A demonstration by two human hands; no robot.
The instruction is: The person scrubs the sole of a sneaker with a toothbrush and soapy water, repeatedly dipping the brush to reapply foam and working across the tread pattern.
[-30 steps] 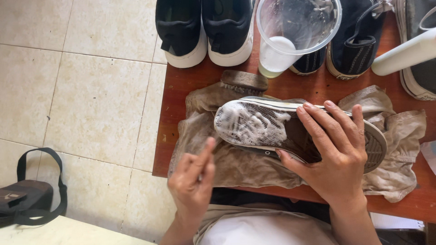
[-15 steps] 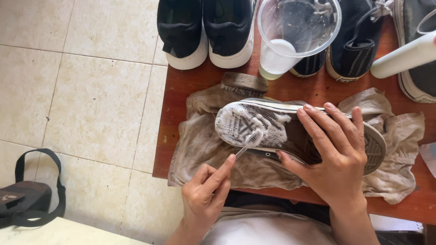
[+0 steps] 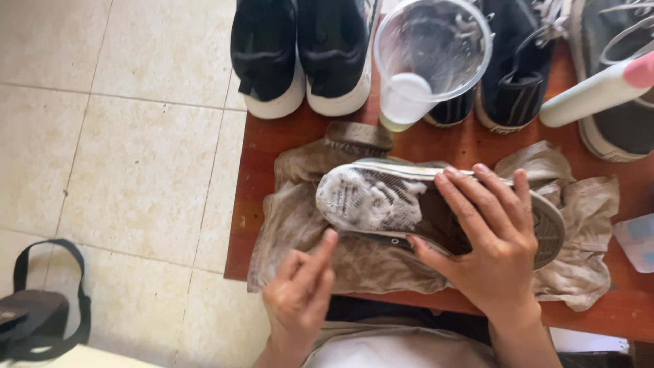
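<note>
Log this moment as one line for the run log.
right hand: holds sole-up shoe | sole: foamy at toe | left hand: curled, beside shoe | under shoe: dirty cloth | table

right hand (image 3: 494,255) gripping soapy upturned shoe (image 3: 422,204), left hand (image 3: 300,300) beside, stained cloth (image 3: 327,252)

Beyond the cloth (image 3: 354,262) stand four upright shoes (image 3: 269,58); one shoe (image 3: 409,204) lies on it. One cup (image 3: 429,58), one bottle (image 3: 596,92), one brush (image 3: 360,136).
</note>
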